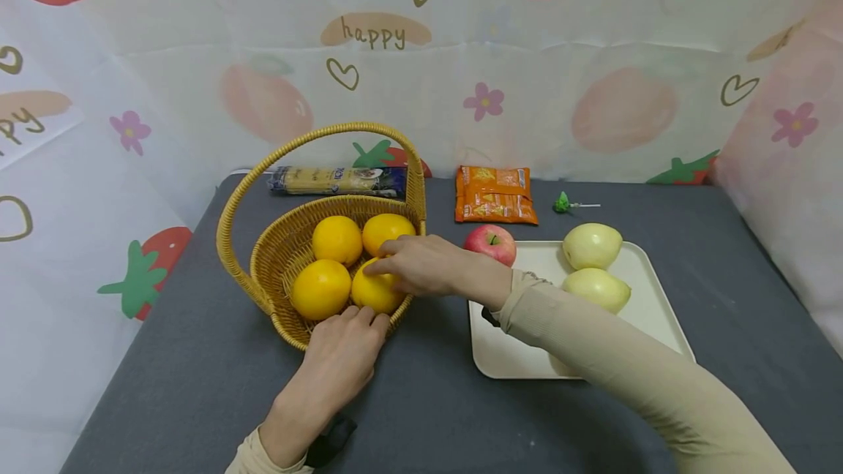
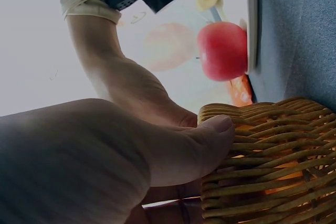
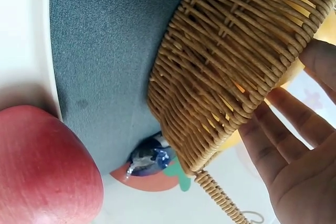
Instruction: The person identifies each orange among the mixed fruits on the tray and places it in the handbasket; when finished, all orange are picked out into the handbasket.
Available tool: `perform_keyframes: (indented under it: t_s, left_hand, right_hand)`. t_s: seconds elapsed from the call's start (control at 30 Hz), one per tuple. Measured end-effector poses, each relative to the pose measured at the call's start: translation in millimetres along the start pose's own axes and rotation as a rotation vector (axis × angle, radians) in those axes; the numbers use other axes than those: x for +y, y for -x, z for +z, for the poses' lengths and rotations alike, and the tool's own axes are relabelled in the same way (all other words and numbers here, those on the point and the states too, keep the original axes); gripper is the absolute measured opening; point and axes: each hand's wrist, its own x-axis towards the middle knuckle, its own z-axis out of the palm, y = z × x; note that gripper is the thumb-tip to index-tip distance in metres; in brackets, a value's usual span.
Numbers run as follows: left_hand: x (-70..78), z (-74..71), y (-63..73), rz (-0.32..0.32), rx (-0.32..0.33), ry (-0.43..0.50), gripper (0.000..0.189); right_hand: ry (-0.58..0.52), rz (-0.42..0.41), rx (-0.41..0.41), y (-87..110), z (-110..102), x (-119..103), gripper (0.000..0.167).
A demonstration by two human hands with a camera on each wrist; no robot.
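Note:
A yellow wicker basket (image 1: 270,262) with a tall handle holds several oranges (image 1: 321,290). My left hand (image 1: 345,350) grips its near rim; the left wrist view shows the thumb (image 2: 215,135) on the outer weave, the other fingers largely hidden. My right hand (image 1: 428,265) reaches over the basket's right rim, its fingers loosely extended and touching the front-right orange (image 1: 375,290). Seen from the right wrist, the fingers (image 3: 273,140) pass behind the woven rim, so their tips are hidden.
Right of the basket lies a cream tray (image 1: 507,360) with a red apple (image 1: 490,243) and two pale yellow-green fruits (image 1: 593,246). Along the back are a noodle packet (image 1: 336,181), an orange snack packet (image 1: 495,194) and a green lollipop (image 1: 562,202). A printed curtain surrounds the table.

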Motion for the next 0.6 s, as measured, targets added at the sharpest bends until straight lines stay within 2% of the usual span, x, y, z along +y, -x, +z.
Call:
perform_keyframes:
  t_s: [0.6]
  left_hand:
    - [-0.1,1.5,0.2,0.002,0.001,-0.002,0.014]
  right_hand:
    - [0.019,0.005,0.003,1.4,1.4,-1.5,0.042]
